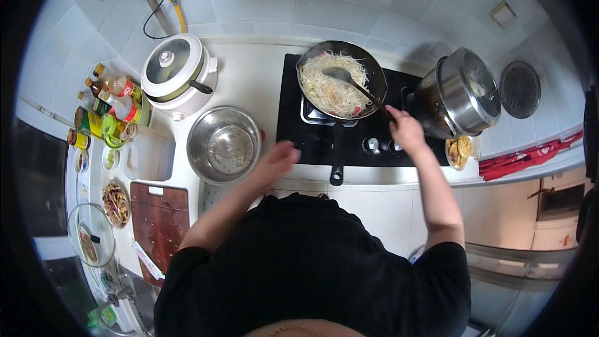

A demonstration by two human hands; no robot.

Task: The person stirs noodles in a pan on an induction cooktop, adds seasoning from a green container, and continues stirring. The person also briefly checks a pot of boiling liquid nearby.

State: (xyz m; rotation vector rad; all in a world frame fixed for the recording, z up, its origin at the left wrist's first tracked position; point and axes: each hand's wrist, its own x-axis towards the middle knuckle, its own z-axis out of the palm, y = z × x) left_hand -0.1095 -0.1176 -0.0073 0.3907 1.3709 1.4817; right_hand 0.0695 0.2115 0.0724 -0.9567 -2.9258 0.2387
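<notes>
My right hand (pixel 406 130) grips the handle of a dark cooking spatula (pixel 340 75). Its head rests on a heap of pale bean sprouts (pixel 323 91) with a few red pieces. They lie in a black frying pan (pixel 376 72) on the left burner, and the pan's long handle (pixel 337 159) points towards me. Blurred, my left hand (pixel 281 159) hovers with nothing visible in it, between the pan handle and a stainless steel basin (pixel 199 147). Wet residue clings to the basin's bottom.
A lidded steel pot (pixel 449 93) stands on the right of the black cooktop (pixel 292 107), beside a plate of flat cakes (pixel 461 150). Leftward are a white electric cooker (pixel 187 98), bottles (pixel 121 105), a plastic jug (pixel 152 154), a cutting board (pixel 159 215) and a knife (pixel 148 260).
</notes>
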